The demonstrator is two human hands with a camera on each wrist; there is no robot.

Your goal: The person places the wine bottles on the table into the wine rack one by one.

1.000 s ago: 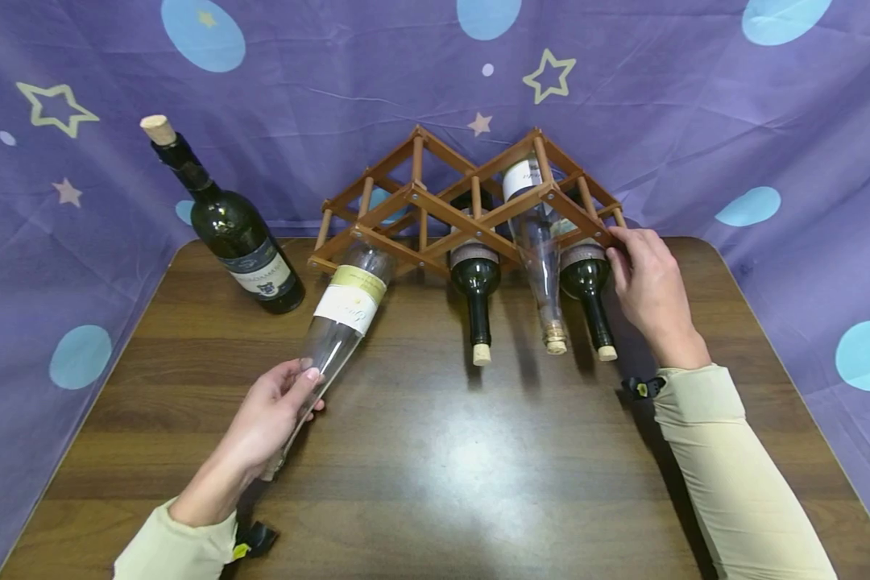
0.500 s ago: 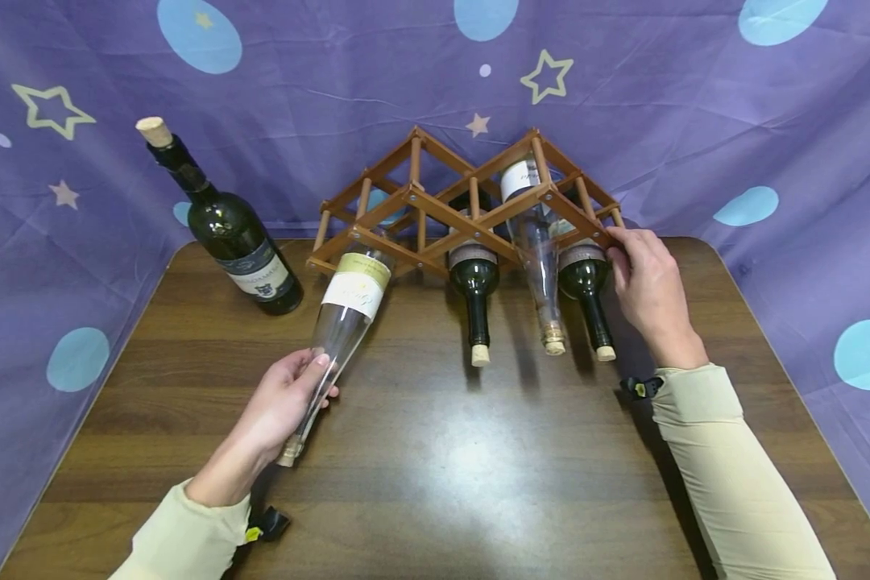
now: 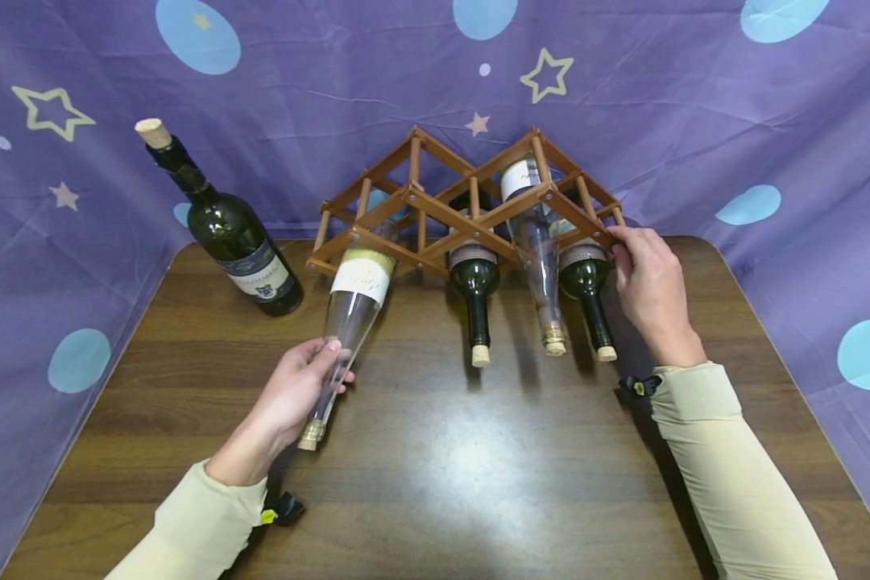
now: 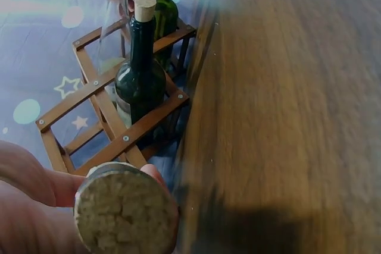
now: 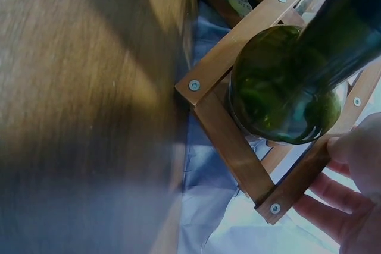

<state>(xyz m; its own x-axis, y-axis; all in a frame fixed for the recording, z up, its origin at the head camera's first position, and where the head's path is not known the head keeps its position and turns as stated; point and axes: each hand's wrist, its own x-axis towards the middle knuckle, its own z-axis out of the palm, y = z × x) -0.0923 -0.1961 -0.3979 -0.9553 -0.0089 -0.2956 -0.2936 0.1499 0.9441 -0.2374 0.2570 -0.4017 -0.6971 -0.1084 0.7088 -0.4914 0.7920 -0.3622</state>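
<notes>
My left hand (image 3: 300, 387) grips the neck of a clear corked wine bottle (image 3: 355, 310) with a white and yellow-green label. The bottle's base end lies inside the left lower opening of a wooden wine rack (image 3: 445, 211), and its cork (image 4: 125, 212) points toward me. At the rack's right end, my right hand (image 3: 651, 282) pinches the wooden slat (image 5: 306, 173) between thumb and fingers. Beside that hand, a dark green bottle (image 3: 586, 278) lies in the rack. Further left are a clear bottle (image 3: 540, 258) and another green bottle (image 3: 474, 278), corks facing forward.
A dark green corked bottle (image 3: 242, 242) with a dark and white label stands upright on the table, left of the rack. The wooden table (image 3: 551, 467) extends toward me. A purple curtain (image 3: 319, 72) with stars and blue dots hangs right behind the rack.
My left hand has moved up and to the right, sliding the clear bottle deeper into the rack and swinging its neck rightward. My right hand keeps its hold on the rack.
</notes>
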